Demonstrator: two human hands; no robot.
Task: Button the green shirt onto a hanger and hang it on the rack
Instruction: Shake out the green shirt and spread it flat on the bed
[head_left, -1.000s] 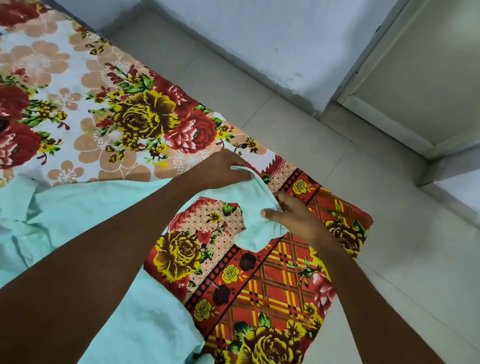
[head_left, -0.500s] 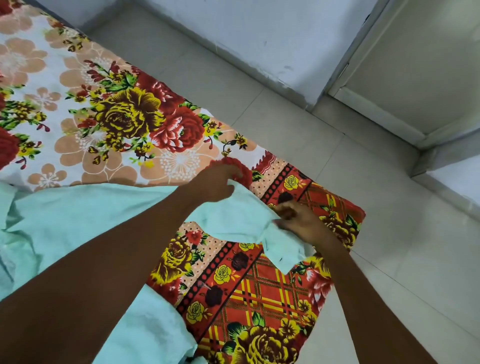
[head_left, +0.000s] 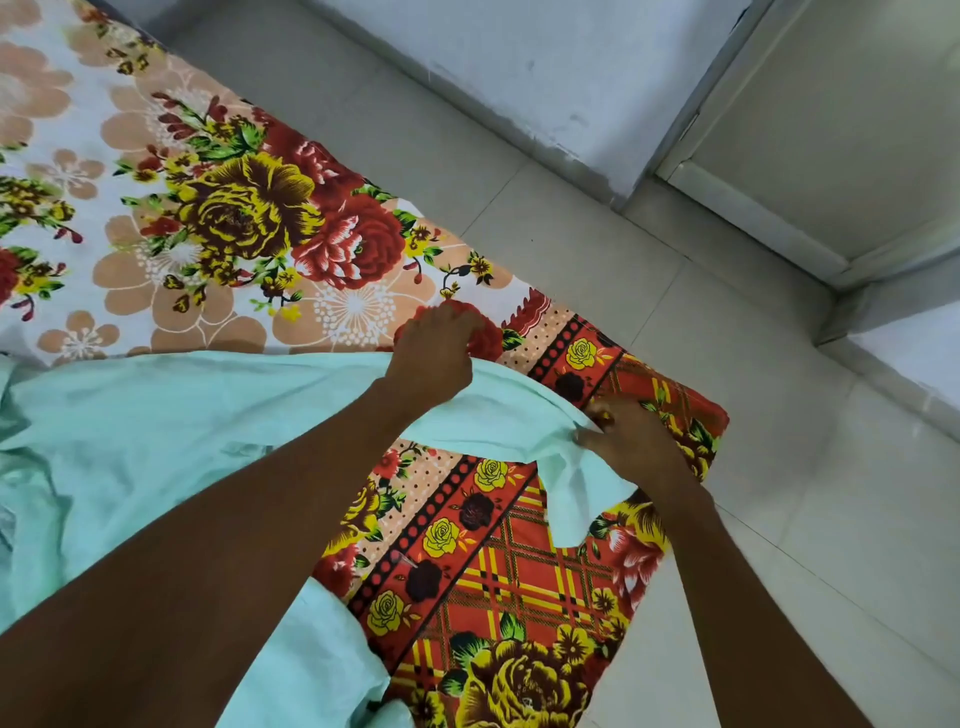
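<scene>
A pale mint-green cotton shirt (head_left: 171, 441) is lying spread across a bed covered with a flower-printed sheet (head_left: 218, 218), white and peach with big red and yellow roses, turning to a red and yellow check with a dotted band toward the corner. The shirt is covering the near left part of the bed, and one end of it is reaching out toward that corner. The person's left hand (head_left: 434, 353) is bending over the far edge of the cloth, fingers curled down and gripping it. The right hand (head_left: 631, 441) is lying close to the bed's corner, pinching a bunched fold of the same end between thumb and fingers, with a loose flap of fabric hanging down below it over the check. Both bare forearms are stretching across the shirt. Beyond the bed, grey floor tiles (head_left: 597, 270) are running up to a pale painted wall (head_left: 519, 62).
</scene>
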